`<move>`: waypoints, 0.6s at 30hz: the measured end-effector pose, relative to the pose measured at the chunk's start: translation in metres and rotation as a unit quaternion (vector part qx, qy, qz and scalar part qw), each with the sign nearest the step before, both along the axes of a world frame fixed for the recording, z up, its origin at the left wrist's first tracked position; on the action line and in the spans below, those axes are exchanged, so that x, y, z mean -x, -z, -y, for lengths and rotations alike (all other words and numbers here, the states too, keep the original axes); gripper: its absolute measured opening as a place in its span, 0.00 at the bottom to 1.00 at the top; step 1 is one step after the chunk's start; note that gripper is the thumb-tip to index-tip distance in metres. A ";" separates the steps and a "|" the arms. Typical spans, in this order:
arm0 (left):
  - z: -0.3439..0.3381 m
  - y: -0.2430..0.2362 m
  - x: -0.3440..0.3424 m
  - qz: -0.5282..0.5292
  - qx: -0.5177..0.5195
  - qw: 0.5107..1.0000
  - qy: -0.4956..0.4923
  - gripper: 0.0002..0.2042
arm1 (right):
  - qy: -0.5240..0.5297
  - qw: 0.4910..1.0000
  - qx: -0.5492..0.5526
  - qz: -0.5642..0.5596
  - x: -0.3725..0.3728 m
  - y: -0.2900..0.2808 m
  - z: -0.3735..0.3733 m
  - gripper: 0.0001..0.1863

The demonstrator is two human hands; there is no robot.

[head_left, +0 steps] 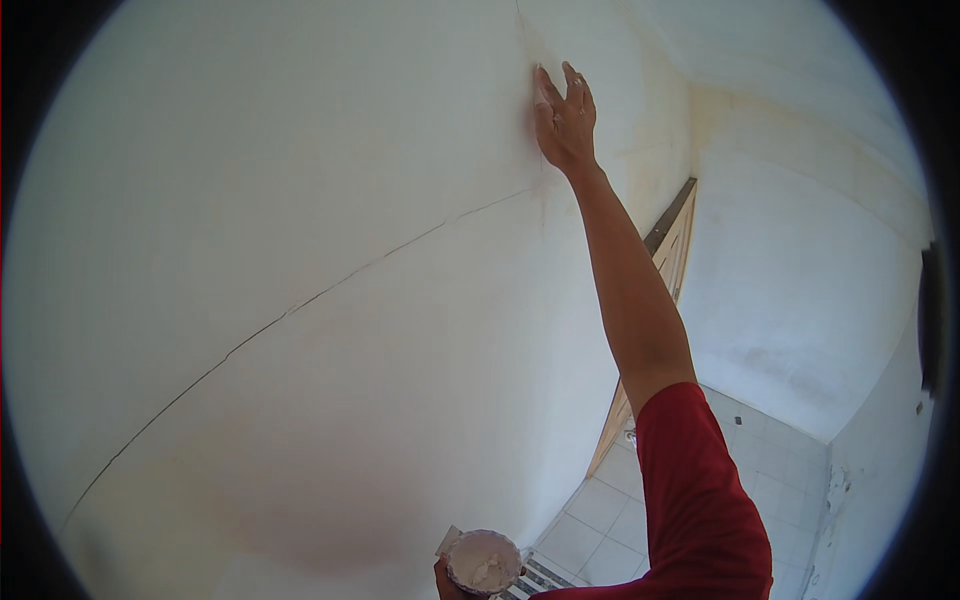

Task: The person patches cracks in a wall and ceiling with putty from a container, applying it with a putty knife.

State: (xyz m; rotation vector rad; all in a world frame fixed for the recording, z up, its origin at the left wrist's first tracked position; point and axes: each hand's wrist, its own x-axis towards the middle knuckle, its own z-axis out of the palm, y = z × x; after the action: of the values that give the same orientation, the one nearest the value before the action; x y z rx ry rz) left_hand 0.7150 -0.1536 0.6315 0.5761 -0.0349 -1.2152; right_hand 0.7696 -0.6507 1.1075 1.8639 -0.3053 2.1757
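My right hand (565, 118) is stretched high overhead on a straight arm in a red sleeve. Its fingers are spread, and the fingertips press on the white wall (300, 180) beside a thin vertical crack (527, 40); it holds nothing that I can see. A long thin crack (330, 285) runs diagonally across the wall below it. At the lower edge my left hand (445, 580) grips a small round bowl (483, 562) from underneath. The bowl is filled with white paste. Only a few fingers of that hand show.
A wooden door (672, 250) stands in the wall to the right of my arm. Pale floor tiles (600, 510) lie below it. Another white wall (800, 280) closes the room on the right, with scuffed patches low down.
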 end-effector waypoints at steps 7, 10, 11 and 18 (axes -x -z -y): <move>-0.004 0.003 -0.002 0.016 0.008 1.000 -0.005 0.43 | -0.086 0.988 -0.127 -0.003 -0.003 0.001 0.004 0.26; -0.001 0.015 -0.006 0.014 0.026 1.000 0.000 0.43 | -0.085 0.994 -0.071 -0.014 -0.002 -0.002 0.002 0.26; -0.003 0.017 -0.007 0.008 0.031 0.999 0.005 0.43 | -0.067 0.997 -0.032 -0.034 -0.001 0.000 0.001 0.26; -0.001 0.008 -0.003 0.004 -0.008 1.000 -0.011 0.44 | -0.047 0.997 -0.057 0.002 -0.007 0.015 -0.008 0.25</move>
State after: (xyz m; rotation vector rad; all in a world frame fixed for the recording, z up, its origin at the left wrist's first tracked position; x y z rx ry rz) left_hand 0.7184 -0.1524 0.6240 0.5943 -0.0260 -1.1925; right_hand 0.7766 -0.6426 1.0926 1.9724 -0.3578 2.2676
